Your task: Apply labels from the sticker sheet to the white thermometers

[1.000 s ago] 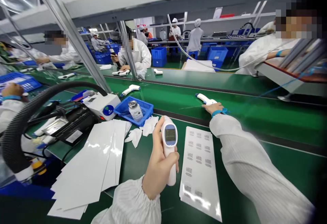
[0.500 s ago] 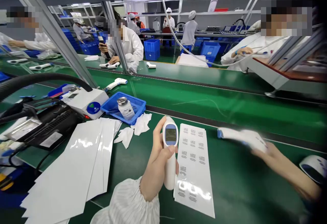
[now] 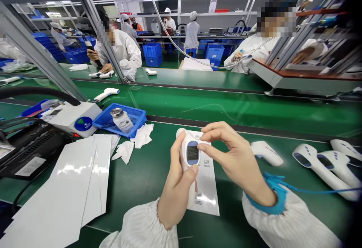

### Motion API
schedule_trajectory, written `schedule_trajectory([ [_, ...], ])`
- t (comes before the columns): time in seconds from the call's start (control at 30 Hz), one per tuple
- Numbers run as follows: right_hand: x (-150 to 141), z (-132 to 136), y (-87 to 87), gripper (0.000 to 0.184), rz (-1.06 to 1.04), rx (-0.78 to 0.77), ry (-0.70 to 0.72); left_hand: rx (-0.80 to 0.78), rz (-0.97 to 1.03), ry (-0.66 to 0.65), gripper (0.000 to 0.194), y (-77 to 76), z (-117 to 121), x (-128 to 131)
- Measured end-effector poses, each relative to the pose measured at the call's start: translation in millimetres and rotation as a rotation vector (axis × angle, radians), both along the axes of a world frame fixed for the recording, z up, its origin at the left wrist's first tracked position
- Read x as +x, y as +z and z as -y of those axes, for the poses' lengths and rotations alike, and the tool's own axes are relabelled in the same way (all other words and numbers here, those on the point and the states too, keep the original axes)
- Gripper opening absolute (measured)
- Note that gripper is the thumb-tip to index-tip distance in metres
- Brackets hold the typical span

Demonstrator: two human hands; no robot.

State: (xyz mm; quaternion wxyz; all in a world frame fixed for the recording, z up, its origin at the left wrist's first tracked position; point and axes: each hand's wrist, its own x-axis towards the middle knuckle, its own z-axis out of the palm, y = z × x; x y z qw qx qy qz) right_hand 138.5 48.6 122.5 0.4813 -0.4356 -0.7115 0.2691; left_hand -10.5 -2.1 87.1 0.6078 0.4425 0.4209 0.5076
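Left hand (image 3: 175, 193) has its fingers wrapped round the white handheld device (image 3: 184, 154), held up over the green surface (image 3: 141, 187), screen (image 3: 192, 153) facing the camera. And here's the right hand (image 3: 237, 157), fingers curled, thumb at the screen's upper right edge; whether they pinch anything, can't tell. Printed sheet (image 3: 207, 199) behind, more white devices (image 3: 313, 165) to the right, blue tray (image 3: 143, 118) far left, holding a bottle (image 3: 123, 121).
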Motion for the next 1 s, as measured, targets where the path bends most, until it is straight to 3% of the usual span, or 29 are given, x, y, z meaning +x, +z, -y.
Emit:
schedule_trajectory([
  [0.4, -6, 17, -7.3, 0.013, 0.059, 0.144, 0.101, -0.126, 0.038, -0.04, 0.066, 1.1, 1, -2],
  [0.57, -11, 19, -7.3, 0.017, -0.037, 0.027, 0.038, -0.142, 0.115, -0.078, 0.079, 5.3, 1, -3],
  [0.77, -10, 18, 1.5, 0.017, -0.267, -0.257, 0.162, -0.178, 0.18, -0.117, 0.094, 7.8, -3, -3],
  [1.0, -10, 14, -0.8, 0.018, -0.266, -0.325, 0.162, -0.181, 0.191, -0.151, 0.1, 1.5, -6, -3],
])
